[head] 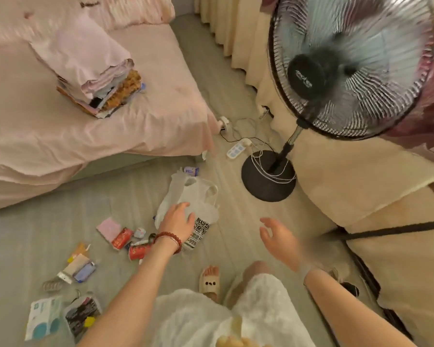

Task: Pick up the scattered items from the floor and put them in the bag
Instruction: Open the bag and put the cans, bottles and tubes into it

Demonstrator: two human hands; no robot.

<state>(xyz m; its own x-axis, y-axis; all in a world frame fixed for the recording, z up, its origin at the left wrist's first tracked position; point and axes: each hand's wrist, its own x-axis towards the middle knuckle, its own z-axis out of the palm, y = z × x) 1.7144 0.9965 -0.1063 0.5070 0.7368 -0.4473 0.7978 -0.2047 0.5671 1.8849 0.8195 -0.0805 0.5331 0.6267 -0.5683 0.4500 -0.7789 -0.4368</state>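
Left hand reaches over the white plastic bag on the floor, fingers spread and loose, grasping nothing; whether it touches the bag, can't tell. Right hand hovers released at the bag's 3 o'clock. Scattered items: red cans, pink packet, tubes at the bag's 7–8 o'clock; fan base at 2 o'clock.

Standing fan stood up-right of the hands; power strip lay beyond them; pink-sheeted bed sat up-left.
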